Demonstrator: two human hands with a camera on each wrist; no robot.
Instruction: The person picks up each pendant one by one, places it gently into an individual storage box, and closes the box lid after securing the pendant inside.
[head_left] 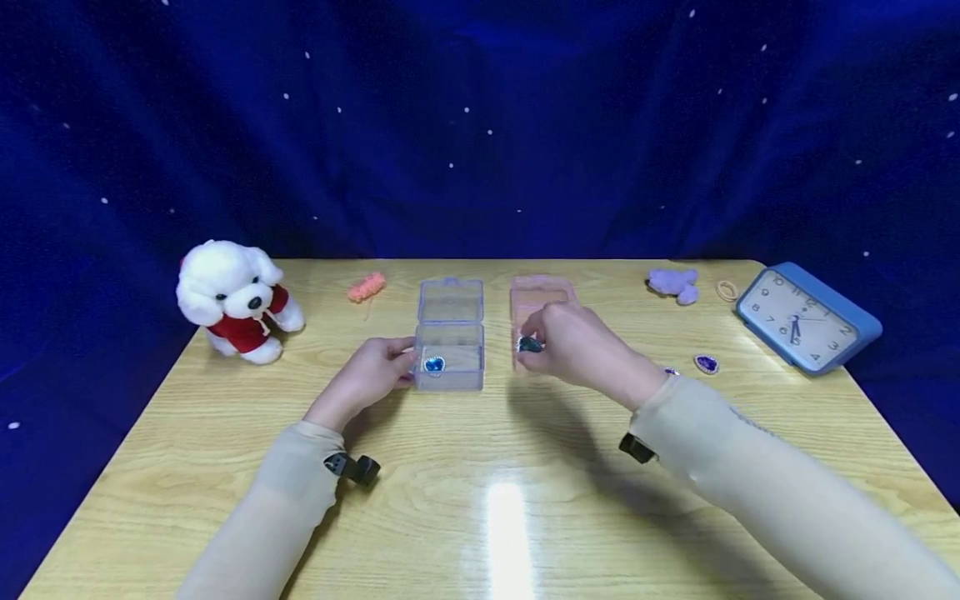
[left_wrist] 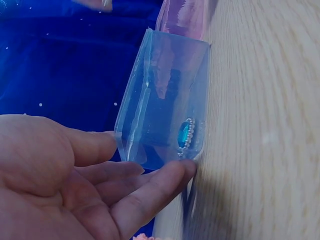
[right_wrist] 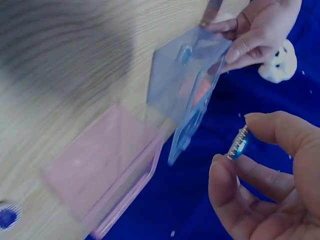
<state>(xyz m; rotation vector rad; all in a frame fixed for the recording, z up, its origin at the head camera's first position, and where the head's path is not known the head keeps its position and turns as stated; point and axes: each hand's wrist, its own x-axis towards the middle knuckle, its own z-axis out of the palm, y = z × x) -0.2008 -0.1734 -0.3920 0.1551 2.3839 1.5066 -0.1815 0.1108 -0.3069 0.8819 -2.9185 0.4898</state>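
Note:
My left hand [head_left: 372, 372] holds the left side of a clear bluish plastic box [head_left: 468, 382], thumb at its upper rim and fingers low along its end wall. The box's lid [head_left: 451, 302] lies folded back, away from me. Inside, near the left end, lies a blue gem with a beaded edge [head_left: 434, 365]. Between thumb and fingertips my right hand [head_left: 577, 340] pinches a second blue gem [right_wrist: 240, 143], edge-on in the right wrist view. This hand is over the pink clear box [right_wrist: 107, 165], whose lid is also folded back; the hand partly hides that box in the head view.
Right of the boxes lie a purple gem [head_left: 707, 364] and another one partly hidden by my right forearm. Farther back are a purple plush piece [head_left: 672, 284], a beige ring [head_left: 727, 290] and a blue clock [head_left: 802, 321]. On the left are coral yarn [head_left: 367, 287] and a plush dog [head_left: 238, 304].

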